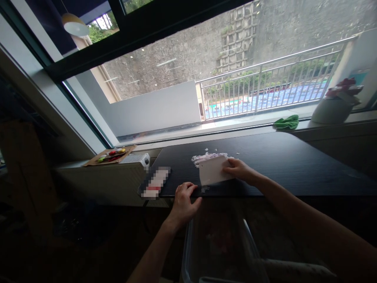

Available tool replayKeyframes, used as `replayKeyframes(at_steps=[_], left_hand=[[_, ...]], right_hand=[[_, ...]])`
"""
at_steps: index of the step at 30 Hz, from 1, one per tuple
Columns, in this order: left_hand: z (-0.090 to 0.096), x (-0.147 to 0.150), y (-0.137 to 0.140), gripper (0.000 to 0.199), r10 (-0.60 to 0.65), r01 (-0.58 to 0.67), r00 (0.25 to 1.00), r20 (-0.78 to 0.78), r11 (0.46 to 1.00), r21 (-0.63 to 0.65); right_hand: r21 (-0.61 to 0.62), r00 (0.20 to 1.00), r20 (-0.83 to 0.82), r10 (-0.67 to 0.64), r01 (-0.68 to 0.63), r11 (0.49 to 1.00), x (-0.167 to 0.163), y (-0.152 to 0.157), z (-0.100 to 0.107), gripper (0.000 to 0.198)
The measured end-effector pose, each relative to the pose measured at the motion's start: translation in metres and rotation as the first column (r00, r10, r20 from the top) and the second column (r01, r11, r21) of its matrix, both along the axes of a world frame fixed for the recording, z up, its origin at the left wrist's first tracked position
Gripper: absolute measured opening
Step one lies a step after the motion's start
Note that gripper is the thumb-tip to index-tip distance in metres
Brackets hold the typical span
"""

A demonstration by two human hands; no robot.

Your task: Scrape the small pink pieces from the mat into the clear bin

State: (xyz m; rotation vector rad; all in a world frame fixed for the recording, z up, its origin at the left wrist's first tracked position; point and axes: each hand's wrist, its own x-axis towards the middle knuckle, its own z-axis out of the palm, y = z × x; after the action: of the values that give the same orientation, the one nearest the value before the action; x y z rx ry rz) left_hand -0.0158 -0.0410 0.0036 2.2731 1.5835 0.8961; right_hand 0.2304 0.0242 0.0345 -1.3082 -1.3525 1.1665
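Observation:
My right hand [240, 171] pinches the right side of a thin, stiff white sheet [213, 171], which has a small hole near its upper left corner. It stands tilted over the dark table [265, 157]. Just behind the sheet lies a heap of pale torn scraps [198, 158], partly hidden by it. A few flakes are scattered around the heap, and some small bits lie below the sheet's lower edge. My left hand [185, 198] rests at the table's front edge, left of the sheet, thumb apart from its bent fingers, holding nothing.
Under the table's front edge stands a clear plastic bin [185, 251]. A blurred-out object [156, 182] lies at the table's left end. Beyond are a radiator [132, 158], a cardboard piece [97, 159] with colourful items, a green cloth [287, 122] and a pale container [332, 110] by the window.

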Motion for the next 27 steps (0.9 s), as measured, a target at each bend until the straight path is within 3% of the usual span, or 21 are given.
replayKeyframes(at_steps=[6, 13, 22, 27], left_hand=[[0.003, 0.009, -0.009, 0.036, 0.078, -0.079, 0.997, -0.027, 0.996, -0.030], [0.007, 0.024, -0.005, 0.035, 0.193, -0.202, 0.963, -0.190, 0.979, -0.027], [0.001, 0.034, -0.013, 0.030, 0.191, -0.195, 0.968, -0.161, 0.981, -0.013], [0.001, 0.034, -0.014, 0.032, 0.206, -0.207, 0.964, -0.169, 0.978, 0.013]], right_hand=[[-0.029, 0.987, 0.025, -0.158, 0.159, 0.987, 0.012, -0.013, 0.002, 0.016], [-0.067, 0.988, 0.003, -0.157, 0.156, 0.985, 0.006, -0.027, 0.001, 0.014], [-0.140, 0.983, -0.037, -0.177, 0.171, 0.975, 0.007, -0.037, 0.006, 0.015], [-0.098, 0.980, -0.057, -0.189, 0.183, 0.978, 0.001, -0.034, 0.004, 0.015]])
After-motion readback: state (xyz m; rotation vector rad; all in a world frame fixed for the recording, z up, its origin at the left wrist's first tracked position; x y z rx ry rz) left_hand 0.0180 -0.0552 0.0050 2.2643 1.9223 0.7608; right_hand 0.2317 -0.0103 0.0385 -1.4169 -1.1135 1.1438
